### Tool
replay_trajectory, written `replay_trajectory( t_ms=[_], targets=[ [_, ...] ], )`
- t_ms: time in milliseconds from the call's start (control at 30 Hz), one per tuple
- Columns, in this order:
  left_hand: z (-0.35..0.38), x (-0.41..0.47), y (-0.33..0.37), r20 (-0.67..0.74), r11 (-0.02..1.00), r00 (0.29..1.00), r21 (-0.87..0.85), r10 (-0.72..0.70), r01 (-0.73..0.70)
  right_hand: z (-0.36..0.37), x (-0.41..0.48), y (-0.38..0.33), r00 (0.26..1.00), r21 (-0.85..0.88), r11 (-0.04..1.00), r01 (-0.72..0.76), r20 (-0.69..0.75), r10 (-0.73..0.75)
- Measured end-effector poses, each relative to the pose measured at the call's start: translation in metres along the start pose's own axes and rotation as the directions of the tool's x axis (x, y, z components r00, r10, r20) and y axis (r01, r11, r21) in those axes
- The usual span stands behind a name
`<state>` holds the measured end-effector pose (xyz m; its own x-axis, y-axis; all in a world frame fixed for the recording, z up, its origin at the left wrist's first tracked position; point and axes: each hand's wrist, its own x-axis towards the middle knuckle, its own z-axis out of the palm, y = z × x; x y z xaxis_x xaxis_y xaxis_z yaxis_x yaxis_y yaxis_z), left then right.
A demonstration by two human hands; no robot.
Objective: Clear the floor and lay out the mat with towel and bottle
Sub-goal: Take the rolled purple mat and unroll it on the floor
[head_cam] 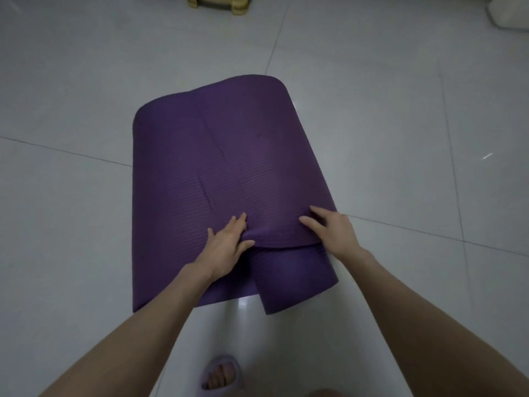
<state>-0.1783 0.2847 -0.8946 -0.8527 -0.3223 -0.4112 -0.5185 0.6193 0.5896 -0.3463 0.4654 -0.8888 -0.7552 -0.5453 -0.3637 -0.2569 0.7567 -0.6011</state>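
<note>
A purple ribbed mat (229, 156) lies on the grey tiled floor in the middle of the view, folded over itself, with a curled fold at its far end and a flap sticking out at the near right. My left hand (226, 247) pinches the near edge of the top layer, thumb under it and fingers on top. My right hand (332, 230) rests on the same edge further right, fingers spread and pressing on the mat. No towel or bottle is in view.
A yellow low stool (213, 2) stands at the far top edge. A white object (509, 12) sits in the top right corner. My foot in a lilac slipper (221, 376) is on the floor just below the mat. Grey tiles surround the mat.
</note>
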Motion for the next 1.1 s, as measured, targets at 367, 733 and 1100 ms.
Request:
replay_trajectory(
  t_ms=[367, 733, 1100],
  targets=[
    [0.05, 0.049, -0.031, -0.443, 0.913, 0.887, 0.402, 0.133, 0.064, 0.03, 0.093, 0.029, 0.978, -0.051, 0.991, 0.125, -0.16, -0.132],
    [0.078, 0.102, -0.058, -0.245, 0.894, 0.969, 0.426, -0.038, 0.143, 0.069, 0.132, 0.062, 0.993, 0.104, 0.991, -0.087, 0.094, 0.077],
    [0.099, 0.096, -0.085, -0.138, 0.852, 0.987, 0.503, -0.087, 0.145, 0.11, 0.126, 0.069, 0.99, -0.092, 0.988, -0.12, 0.056, 0.126]
  ],
)
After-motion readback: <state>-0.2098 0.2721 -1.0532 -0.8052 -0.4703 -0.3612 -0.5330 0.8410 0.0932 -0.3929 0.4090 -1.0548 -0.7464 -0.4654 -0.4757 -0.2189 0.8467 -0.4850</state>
